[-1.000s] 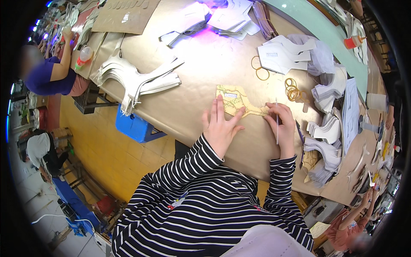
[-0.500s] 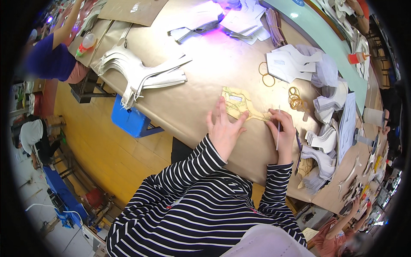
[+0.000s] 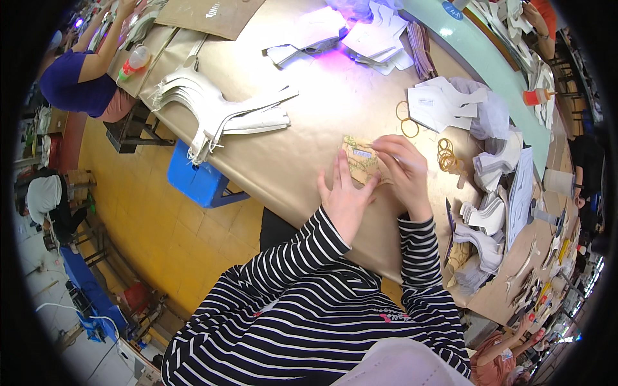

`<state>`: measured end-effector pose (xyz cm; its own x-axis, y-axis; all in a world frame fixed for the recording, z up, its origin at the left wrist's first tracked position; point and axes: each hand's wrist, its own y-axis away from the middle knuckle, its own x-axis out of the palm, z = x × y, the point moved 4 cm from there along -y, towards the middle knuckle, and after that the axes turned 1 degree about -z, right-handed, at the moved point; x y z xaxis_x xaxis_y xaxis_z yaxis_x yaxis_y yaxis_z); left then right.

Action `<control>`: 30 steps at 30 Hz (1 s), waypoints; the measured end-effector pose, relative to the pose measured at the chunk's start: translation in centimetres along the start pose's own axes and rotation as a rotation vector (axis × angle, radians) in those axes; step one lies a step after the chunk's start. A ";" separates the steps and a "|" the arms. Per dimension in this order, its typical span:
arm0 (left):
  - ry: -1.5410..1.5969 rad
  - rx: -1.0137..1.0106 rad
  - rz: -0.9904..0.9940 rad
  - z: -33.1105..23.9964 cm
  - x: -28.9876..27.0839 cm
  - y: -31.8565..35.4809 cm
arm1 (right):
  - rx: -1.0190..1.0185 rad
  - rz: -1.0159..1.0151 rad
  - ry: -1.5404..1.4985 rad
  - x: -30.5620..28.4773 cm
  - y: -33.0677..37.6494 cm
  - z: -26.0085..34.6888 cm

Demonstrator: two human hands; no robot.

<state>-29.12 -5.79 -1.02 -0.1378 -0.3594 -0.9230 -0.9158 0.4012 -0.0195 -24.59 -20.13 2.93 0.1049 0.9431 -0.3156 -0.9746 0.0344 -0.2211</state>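
Note:
A yellow pattern piece (image 3: 362,167) with green markings and a small pale label lies on the brown-covered table. My left hand (image 3: 346,201) rests on it with fingers spread, pressing along its left and lower part. My right hand (image 3: 411,180) is closed in a pinch on a thin white pen-like stick (image 3: 403,159), blurred, at the piece's upper right edge. The right fingers hide the piece's narrow right-hand part. Right of that hand stands a small pile of tan rubber bands (image 3: 445,154); two more loose bands (image 3: 403,110) lie farther back.
Stacked white cut pieces (image 3: 215,109) lie at the left; more white stacks (image 3: 380,38) are at the back and white pieces (image 3: 444,104) at the right. A blue stool (image 3: 193,177) stands below the table edge. A co-worker in purple (image 3: 74,80) is at the far left.
My right hand has moved left and away from me, from the piece's narrow right end to its upper right edge, with the stick. The left hand stays on the piece.

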 end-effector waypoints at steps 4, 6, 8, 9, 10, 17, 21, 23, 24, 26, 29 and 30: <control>-0.023 0.004 -0.028 0.1 0.4 0.0 | 0.126 0.067 -0.138 3.3 -1.6 -2.6; -0.039 0.002 -0.022 0.3 0.7 0.0 | 0.117 0.104 -0.058 3.8 -1.6 -3.3; -0.042 0.009 -0.041 0.3 0.8 0.1 | 0.079 0.098 0.011 4.0 -1.4 -3.4; -0.035 0.012 -0.041 0.3 0.8 0.2 | 0.076 0.092 0.052 4.0 -1.3 -3.4; -0.046 0.013 -0.038 0.2 0.8 0.2 | 0.054 0.096 0.060 4.1 -1.3 -3.3; -0.001 0.011 -0.033 0.1 0.3 0.2 | -0.107 0.101 0.216 4.1 -1.4 -1.9; 0.020 0.003 -0.030 0.0 0.3 0.1 | -0.078 0.098 0.249 3.0 -1.0 -1.7; -0.010 0.009 -0.053 -0.1 0.3 0.1 | 0.022 0.064 0.201 2.4 -0.9 -2.1; -0.021 0.012 -0.058 -0.1 0.3 0.0 | 0.078 0.044 0.176 2.2 -0.8 -2.4; -0.027 0.017 -0.045 -0.1 0.4 0.0 | 0.067 0.048 0.178 2.1 -0.7 -2.5; -0.041 0.017 -0.030 -0.1 0.3 0.1 | 0.083 -0.010 0.131 1.5 -0.3 -2.8; -0.049 0.015 -0.028 0.0 0.3 0.1 | 0.091 -0.040 0.107 1.3 -0.2 -2.9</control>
<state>-29.23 -5.88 -1.31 -0.0934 -0.3295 -0.9395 -0.9132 0.4042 -0.0510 -23.67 -19.90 -0.12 0.1595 0.9000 -0.4056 -0.9827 0.1057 -0.1519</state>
